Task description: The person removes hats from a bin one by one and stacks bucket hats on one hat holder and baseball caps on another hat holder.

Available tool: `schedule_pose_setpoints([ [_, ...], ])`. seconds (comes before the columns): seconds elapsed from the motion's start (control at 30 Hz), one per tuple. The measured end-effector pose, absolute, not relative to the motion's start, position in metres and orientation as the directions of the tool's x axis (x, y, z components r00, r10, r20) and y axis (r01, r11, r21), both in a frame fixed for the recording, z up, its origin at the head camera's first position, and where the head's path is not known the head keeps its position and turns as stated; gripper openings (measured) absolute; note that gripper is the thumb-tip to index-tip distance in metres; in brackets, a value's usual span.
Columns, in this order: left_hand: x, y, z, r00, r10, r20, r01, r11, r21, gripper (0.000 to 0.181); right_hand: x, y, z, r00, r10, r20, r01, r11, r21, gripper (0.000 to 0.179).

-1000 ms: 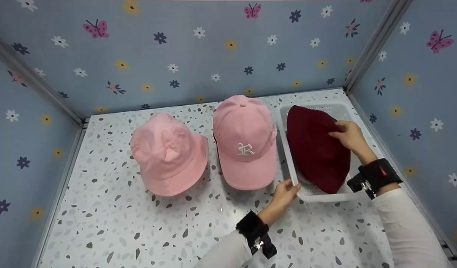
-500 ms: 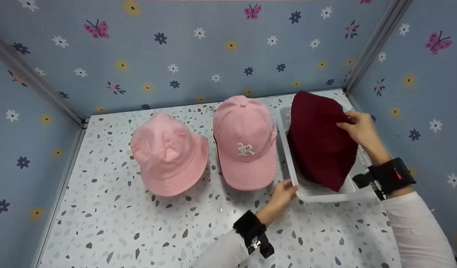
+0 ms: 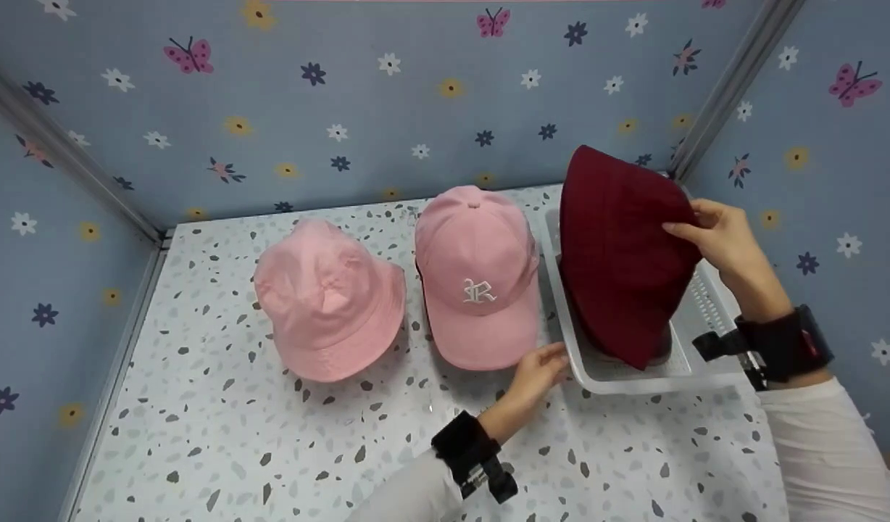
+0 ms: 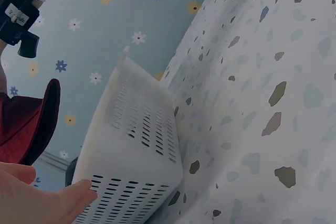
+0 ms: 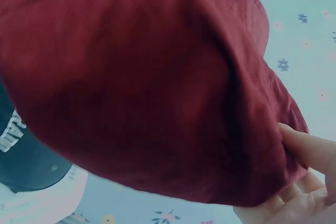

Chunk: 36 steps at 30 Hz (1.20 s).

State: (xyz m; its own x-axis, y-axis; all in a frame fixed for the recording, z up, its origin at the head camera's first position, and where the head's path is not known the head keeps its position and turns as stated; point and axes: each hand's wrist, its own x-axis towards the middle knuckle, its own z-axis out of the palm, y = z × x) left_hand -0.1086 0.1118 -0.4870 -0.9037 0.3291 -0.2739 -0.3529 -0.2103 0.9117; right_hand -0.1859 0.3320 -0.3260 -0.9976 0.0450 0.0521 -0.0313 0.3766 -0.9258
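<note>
My right hand pinches a dark red bucket hat by its edge, thumb on the near side. The hat hangs tilted above a white perforated plastic basket, hiding much of its inside. Beneath the hat, the right wrist view shows part of a dark cap with white lettering. My left hand is at the basket's front left corner, fingers loosely extended; whether the fingertips touch its wall I cannot tell. To the left stand a pink baseball cap with a white letter and a pink bucket hat.
The speckled white tabletop carries the hats and basket. Flower-patterned panels close it in at the back, left and right. The basket stands near the right panel.
The dark red bucket hat has risen from the basket and tipped more upright as my right hand moved up and right. My left hand has loosened from the basket rim and drawn slightly left.
</note>
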Motion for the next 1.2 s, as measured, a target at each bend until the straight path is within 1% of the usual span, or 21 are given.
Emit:
schedule_pose_setpoints([
  [0.2, -0.108, 0.093, -0.464, -0.922, 0.303, -0.242, -0.33, -0.285, 0.9, 0.035, -0.182, 0.327, -0.317, -0.999, 0.031, -0.012, 0.019, 0.238, -0.971, 0.014],
  [0.33, -0.11, 0.076, -0.443, -0.949, 0.236, -0.207, -0.292, -0.419, 0.86, 0.033, -0.181, 0.321, -0.312, -0.999, 0.009, -0.036, 0.037, 0.108, -0.993, 0.014],
  [0.4, -0.111, 0.067, -0.433, -0.972, 0.173, -0.159, -0.224, -0.474, 0.852, 0.031, -0.181, 0.317, -0.31, -0.999, -0.011, -0.046, 0.045, 0.031, -0.998, 0.015],
  [0.47, -0.114, 0.059, -0.425, -0.989, 0.104, -0.109, -0.147, -0.512, 0.846, 0.03, -0.181, 0.313, -0.309, -0.998, -0.023, -0.051, 0.052, -0.018, -0.998, 0.016],
  [0.6, -0.12, 0.046, -0.414, -1.0, 0.027, 0.011, -0.004, -0.493, 0.87, 0.028, -0.181, 0.305, -0.307, -0.995, -0.081, -0.064, 0.075, -0.13, -0.989, 0.02],
  [0.67, -0.129, 0.041, -0.423, -0.997, 0.026, 0.068, 0.048, -0.472, 0.88, 0.03, -0.181, 0.301, -0.308, -0.99, -0.119, -0.073, 0.095, -0.189, -0.977, 0.02],
  [0.73, -0.145, 0.038, -0.444, -0.99, 0.041, 0.135, 0.101, -0.46, 0.882, 0.033, -0.181, 0.295, -0.309, -0.984, -0.158, -0.086, 0.122, -0.237, -0.964, 0.021],
  [0.83, -0.169, 0.033, -0.481, -0.969, 0.092, 0.228, 0.153, -0.499, 0.853, 0.04, -0.183, 0.286, -0.313, -0.971, -0.216, -0.1, 0.162, -0.292, -0.943, 0.022],
  [0.87, -0.169, 0.03, -0.477, -0.966, 0.112, 0.232, 0.146, -0.502, 0.852, 0.043, -0.184, 0.282, -0.315, -0.967, -0.232, -0.102, 0.172, -0.302, -0.938, 0.022],
  [0.9, -0.166, 0.026, -0.464, -0.965, 0.131, 0.226, 0.132, -0.503, 0.854, 0.046, -0.185, 0.279, -0.316, -0.963, -0.248, -0.103, 0.18, -0.309, -0.934, 0.022],
  [0.97, -0.155, 0.018, -0.433, -0.963, 0.167, 0.209, 0.101, -0.498, 0.861, 0.05, -0.187, 0.271, -0.321, -0.958, -0.269, -0.101, 0.19, -0.326, -0.926, 0.023],
  [1.07, -0.135, 0.006, -0.382, -0.97, 0.195, 0.142, 0.043, -0.442, 0.896, 0.055, -0.188, 0.258, -0.326, -0.954, -0.28, -0.108, 0.204, -0.339, -0.919, 0.022],
  [1.2, -0.134, -0.002, -0.375, -0.976, 0.18, 0.121, 0.039, -0.404, 0.914, 0.05, -0.189, 0.244, -0.333, -0.949, -0.287, -0.131, 0.228, -0.338, -0.913, 0.022],
])
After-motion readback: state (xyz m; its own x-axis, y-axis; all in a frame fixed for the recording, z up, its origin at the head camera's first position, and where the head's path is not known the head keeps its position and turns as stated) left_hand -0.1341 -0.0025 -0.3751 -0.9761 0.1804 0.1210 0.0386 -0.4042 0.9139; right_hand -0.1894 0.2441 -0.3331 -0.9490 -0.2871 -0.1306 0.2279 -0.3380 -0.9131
